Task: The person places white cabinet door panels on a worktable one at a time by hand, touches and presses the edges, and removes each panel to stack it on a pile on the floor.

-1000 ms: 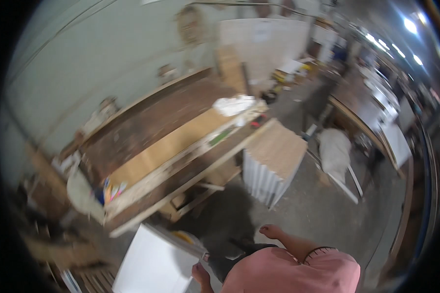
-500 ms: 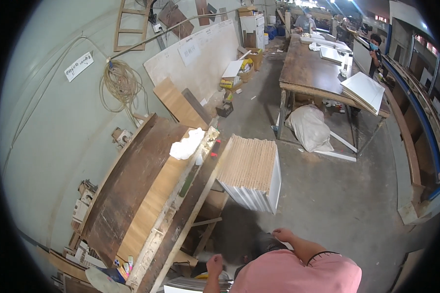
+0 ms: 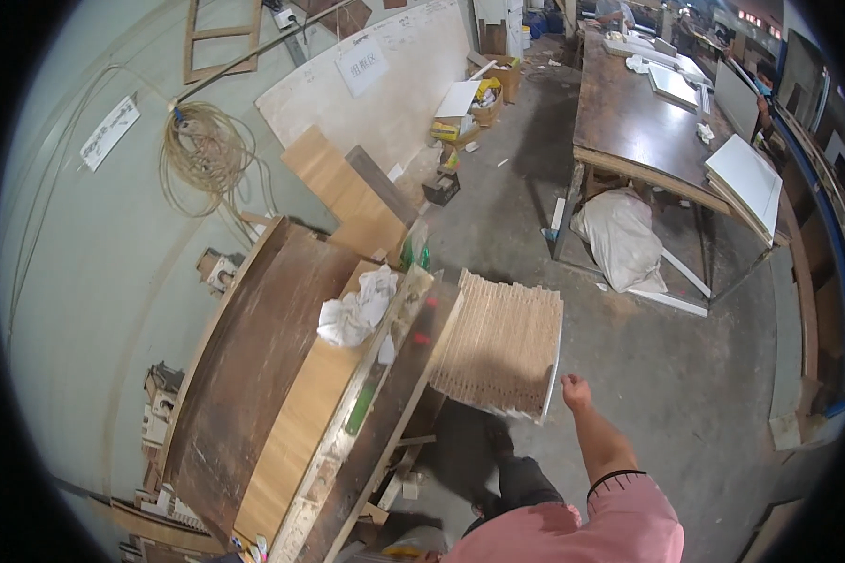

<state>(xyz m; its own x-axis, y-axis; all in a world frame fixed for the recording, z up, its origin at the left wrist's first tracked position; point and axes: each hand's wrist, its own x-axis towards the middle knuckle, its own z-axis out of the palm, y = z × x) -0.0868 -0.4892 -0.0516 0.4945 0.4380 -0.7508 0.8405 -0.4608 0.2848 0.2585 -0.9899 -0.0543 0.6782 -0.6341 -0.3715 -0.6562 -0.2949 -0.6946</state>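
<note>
My right hand (image 3: pixel 576 391) reaches forward, its fingers curled in with nothing visible in them. Just left of it, a small gap away, is a tight stack of board panels (image 3: pixel 498 342) standing on edge. Their raw wood edges face up, and the outer right face is white. My left hand does not show; my body and the lower edge hide that side. To the left of the stack runs a worn wooden workbench (image 3: pixel 263 366), with a crumpled white cloth (image 3: pixel 359 308) on its light wood strip.
A large brown table (image 3: pixel 643 122) carries white panels (image 3: pixel 747 178); a pale sack (image 3: pixel 620 239) sits beneath it. Cardboard boxes (image 3: pixel 502 80) and a small black box (image 3: pixel 441 187) lie along the left wall. Other people stand at the far end and far right.
My right hand has moved forward and to the right, up beside the panel stack. My left hand has dropped out of sight. The whole view has shifted as I step closer.
</note>
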